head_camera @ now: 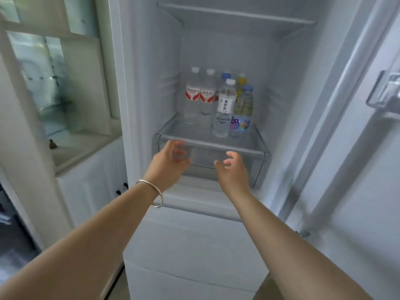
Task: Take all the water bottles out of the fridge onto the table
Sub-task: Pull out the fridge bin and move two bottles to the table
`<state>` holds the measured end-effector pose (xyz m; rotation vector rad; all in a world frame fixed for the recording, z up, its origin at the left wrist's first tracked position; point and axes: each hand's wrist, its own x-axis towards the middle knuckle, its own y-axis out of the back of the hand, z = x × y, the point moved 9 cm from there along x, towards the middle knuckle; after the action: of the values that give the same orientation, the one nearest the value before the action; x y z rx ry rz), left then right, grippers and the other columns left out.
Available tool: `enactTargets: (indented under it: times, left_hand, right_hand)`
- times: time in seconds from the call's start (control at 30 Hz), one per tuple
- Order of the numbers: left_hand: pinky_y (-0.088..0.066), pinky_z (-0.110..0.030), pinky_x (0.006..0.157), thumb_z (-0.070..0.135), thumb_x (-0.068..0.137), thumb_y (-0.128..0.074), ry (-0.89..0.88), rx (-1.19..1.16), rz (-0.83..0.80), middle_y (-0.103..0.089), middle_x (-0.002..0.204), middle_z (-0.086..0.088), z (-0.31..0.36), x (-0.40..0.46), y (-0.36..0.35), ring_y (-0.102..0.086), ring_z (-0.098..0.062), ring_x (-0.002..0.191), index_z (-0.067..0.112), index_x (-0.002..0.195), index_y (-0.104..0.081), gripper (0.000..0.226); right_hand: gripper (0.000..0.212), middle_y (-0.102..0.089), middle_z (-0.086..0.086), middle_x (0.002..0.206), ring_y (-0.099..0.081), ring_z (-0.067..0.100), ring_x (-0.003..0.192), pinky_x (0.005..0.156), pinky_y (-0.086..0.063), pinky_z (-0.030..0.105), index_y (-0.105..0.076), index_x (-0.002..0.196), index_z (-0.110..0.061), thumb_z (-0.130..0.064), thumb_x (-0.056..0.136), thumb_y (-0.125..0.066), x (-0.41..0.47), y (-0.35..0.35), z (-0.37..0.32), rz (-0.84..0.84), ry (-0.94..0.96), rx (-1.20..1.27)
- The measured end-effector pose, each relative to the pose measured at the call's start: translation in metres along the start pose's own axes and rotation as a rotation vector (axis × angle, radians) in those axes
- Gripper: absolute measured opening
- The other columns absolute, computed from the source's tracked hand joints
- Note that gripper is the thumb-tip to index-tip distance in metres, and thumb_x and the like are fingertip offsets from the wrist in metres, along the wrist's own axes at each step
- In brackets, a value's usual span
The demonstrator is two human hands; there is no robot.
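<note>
A clear fridge shelf (188, 128) with a pale front rail is seen in the lower part of the open compartment, above a transparent drawer. Six bottles are stood upright on it. Two red-labelled water bottles (192, 95) with white caps are set side by side, touching, at the back left. A taller white-labelled water bottle (224, 109) is placed nearer the front, right of centre. Just beside it, on its right, a blue-capped bottle with a purple label (242, 114) is stood. Behind these two, a second blue-capped bottle (225, 76) and a yellow bottle (241, 84) are partly hidden. The shelf's front left part is left bare.
</note>
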<state>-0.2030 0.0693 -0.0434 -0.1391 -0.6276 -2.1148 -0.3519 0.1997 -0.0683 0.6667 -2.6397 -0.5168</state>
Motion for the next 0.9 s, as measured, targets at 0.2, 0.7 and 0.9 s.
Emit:
enactTargets:
  times: [0.2,0.7,0.9]
  left_hand:
    - [-0.047,-0.023,0.070,0.018,0.082,-0.067,-0.060,-0.058,-0.145,-0.059,0.102,0.005,-0.015,0.114,-0.040,-0.059,-0.015,0.087,0.021,0.125,-0.050,0.046]
    - [-0.044,-0.029,0.091,0.020,0.073,-0.077,-0.034,-0.240,-0.278,-0.048,0.134,-0.005,-0.018,0.261,-0.150,-0.052,-0.017,0.113,0.012,0.134,-0.040,0.072]
    - [-0.044,-0.005,0.066,0.020,0.065,-0.083,-0.099,-0.383,-0.218,-0.057,0.105,0.011,0.010,0.279,-0.173,-0.055,0.006,0.088,0.020,0.117,-0.044,0.065]
  right_hand:
    - [0.050,-0.058,0.006,0.118,-0.057,0.024,0.107,0.090,-0.040,0.029,-0.046,0.130,-0.014,-0.026,0.085,-0.063,0.082,-0.008,0.006,0.205,-0.021,-0.022]
    - [0.093,-0.045,0.009,0.131,-0.049,0.021,0.117,0.098,-0.044,0.034,-0.030,0.140,-0.013,-0.024,0.064,-0.081,0.231,0.032,0.063,0.420,-0.095,0.182]
    - [0.060,-0.068,0.007,0.098,-0.067,0.014,0.083,0.070,-0.056,0.028,-0.059,0.112,-0.006,-0.015,0.056,-0.081,0.267,0.026,0.060,0.258,0.063,0.196]
